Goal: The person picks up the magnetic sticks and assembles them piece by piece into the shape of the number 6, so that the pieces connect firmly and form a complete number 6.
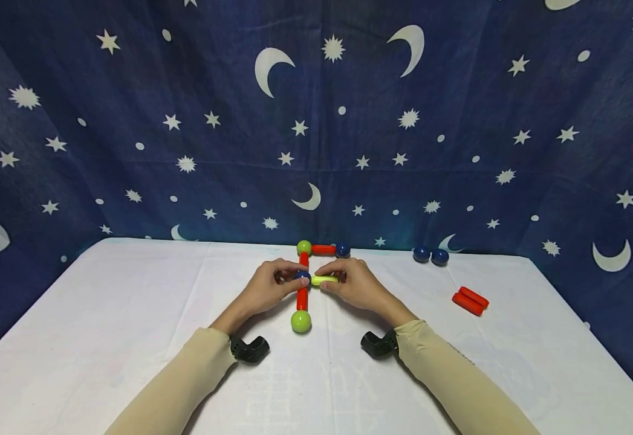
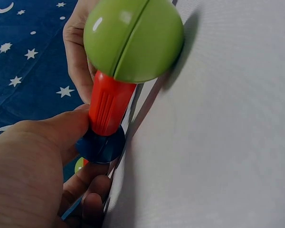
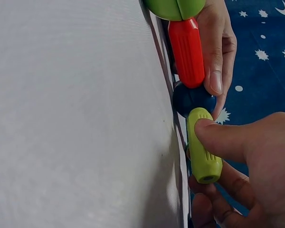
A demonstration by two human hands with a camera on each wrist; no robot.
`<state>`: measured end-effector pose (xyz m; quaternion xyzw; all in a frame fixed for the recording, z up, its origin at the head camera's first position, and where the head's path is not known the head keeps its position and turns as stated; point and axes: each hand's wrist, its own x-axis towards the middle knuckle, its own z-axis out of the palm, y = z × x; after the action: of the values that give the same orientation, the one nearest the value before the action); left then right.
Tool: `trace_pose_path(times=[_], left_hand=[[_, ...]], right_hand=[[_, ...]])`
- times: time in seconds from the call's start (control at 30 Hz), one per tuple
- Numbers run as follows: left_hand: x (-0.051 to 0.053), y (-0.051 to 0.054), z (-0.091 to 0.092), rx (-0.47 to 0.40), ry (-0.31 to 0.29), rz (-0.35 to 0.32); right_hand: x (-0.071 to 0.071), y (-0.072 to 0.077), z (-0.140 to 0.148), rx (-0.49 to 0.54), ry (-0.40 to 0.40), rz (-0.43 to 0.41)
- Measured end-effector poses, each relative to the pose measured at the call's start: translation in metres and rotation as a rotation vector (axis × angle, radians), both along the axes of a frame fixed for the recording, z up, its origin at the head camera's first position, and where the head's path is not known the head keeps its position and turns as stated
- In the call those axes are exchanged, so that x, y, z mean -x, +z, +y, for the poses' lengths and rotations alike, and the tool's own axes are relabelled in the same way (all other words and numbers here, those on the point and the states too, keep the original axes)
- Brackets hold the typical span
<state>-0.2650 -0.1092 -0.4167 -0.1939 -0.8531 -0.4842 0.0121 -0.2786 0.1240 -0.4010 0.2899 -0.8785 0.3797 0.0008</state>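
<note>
In the head view the left hand [image 1: 263, 291] covers part of the middle blue ball [image 1: 301, 275], and in the left wrist view the near green ball [image 2: 133, 40], cut off at the top, hides part of the right hand [image 1: 361, 285]. The yellow-green rod [image 1: 324, 280] has its end right at the middle blue ball, though actual contact is hard to make out. The left hand's fingers [image 1: 289, 265] and thumb pinch the middle blue ball; the right hand's pinch the yellow-green rod, just right of that ball. On the ball's near side a near red rod [image 1: 302, 299] runs to the near green ball; beyond it, a far red rod [image 1: 304, 260] runs to a far green ball [image 1: 304, 247], whence a side red rod [image 1: 324, 249] and a far blue ball [image 1: 343, 250] reach rightward, close to the desk's [image 1: 126, 326] far edge. Well right of the middle blue ball lie two loose blue balls [image 1: 421, 254] and two loose red rods [image 1: 468, 302]. Left of it, open desk stretches past the left hand to the side edge.
</note>
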Motion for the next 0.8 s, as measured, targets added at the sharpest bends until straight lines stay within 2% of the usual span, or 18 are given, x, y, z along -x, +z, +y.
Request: trace_pose_path(times=[0.8], left_hand=[[0.0004,-0.0027,0.0007,0.004,0.000,0.015]], right_hand=[[-0.0003,-0.0042,0.0022,0.010,-0.022,-0.012]])
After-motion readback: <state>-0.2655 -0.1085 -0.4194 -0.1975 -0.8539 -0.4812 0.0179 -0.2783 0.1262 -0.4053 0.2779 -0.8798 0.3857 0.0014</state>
